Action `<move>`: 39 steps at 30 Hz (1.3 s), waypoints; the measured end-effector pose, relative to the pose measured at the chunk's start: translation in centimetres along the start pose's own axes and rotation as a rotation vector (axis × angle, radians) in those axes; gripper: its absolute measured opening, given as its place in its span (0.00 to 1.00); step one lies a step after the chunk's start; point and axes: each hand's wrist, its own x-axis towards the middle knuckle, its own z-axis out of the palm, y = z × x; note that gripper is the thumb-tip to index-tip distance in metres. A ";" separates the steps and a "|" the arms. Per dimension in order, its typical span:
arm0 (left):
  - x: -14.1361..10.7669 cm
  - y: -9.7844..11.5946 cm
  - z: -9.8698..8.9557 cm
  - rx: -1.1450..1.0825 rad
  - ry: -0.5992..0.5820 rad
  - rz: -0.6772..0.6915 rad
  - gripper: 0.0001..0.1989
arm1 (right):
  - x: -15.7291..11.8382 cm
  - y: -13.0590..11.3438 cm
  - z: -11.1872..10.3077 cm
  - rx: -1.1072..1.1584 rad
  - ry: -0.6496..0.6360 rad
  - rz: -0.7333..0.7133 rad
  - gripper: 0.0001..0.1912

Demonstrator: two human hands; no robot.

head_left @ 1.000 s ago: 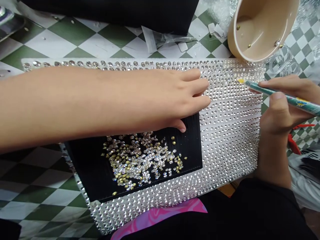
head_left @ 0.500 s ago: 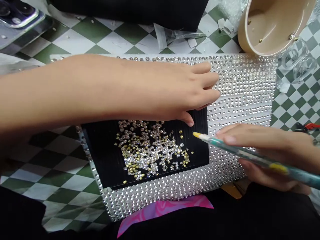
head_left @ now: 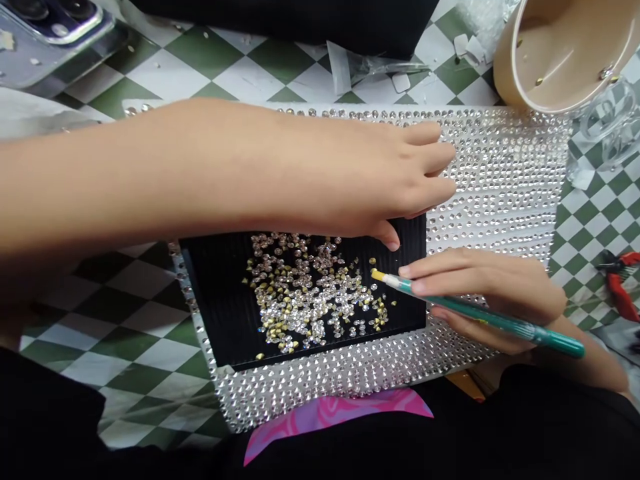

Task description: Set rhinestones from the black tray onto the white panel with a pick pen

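Observation:
Loose rhinestones, clear and gold-backed, lie in a pile on a black ridged tray. The tray sits on a white board covered in rows of glued rhinestones. My left hand rests with spread fingers on the board at the tray's top edge, holding nothing. My right hand grips a teal picker pen with a yellow tip. That tip is over the tray at the pile's right side. I cannot tell whether it touches a stone.
A beige bowl holding a few stones tilts at the top right, beside clear plastic rings. A phone lies at the top left. Red-handled snips lie on the green-and-white checkered surface at the right. Pink patterned fabric lies below the board.
My right hand has moved left over the tray, bringing the pen's yellow tip close to the pile. The pen now lies flatter. The left hand has stayed in place on the board.

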 end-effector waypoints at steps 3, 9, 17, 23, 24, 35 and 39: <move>0.1 0.1 0.1 0.044 0.014 0.014 0.23 | -0.2 -0.2 0.2 -0.010 0.012 -0.001 0.11; 0.2 0.2 0.5 0.047 0.034 0.023 0.24 | -0.2 -0.2 0.2 -0.062 -0.019 -0.036 0.10; 0.0 -0.1 0.2 0.031 0.026 0.012 0.23 | -0.3 -0.4 0.1 -0.073 -0.009 -0.018 0.11; 0.2 -0.2 0.1 -0.104 -0.038 -0.080 0.16 | -0.8 -0.6 -1.4 -0.066 0.040 -0.042 0.09; 0.5 -0.2 0.0 -0.119 -0.055 -0.103 0.15 | -0.8 -0.7 -1.6 -0.069 0.044 -0.032 0.09; -0.1 0.2 0.0 0.002 0.019 -0.007 0.18 | -0.1 0.1 0.2 0.069 0.038 -0.092 0.11; -0.2 0.2 0.4 0.027 0.021 0.009 0.21 | 0.1 0.3 0.7 0.066 0.022 -0.102 0.10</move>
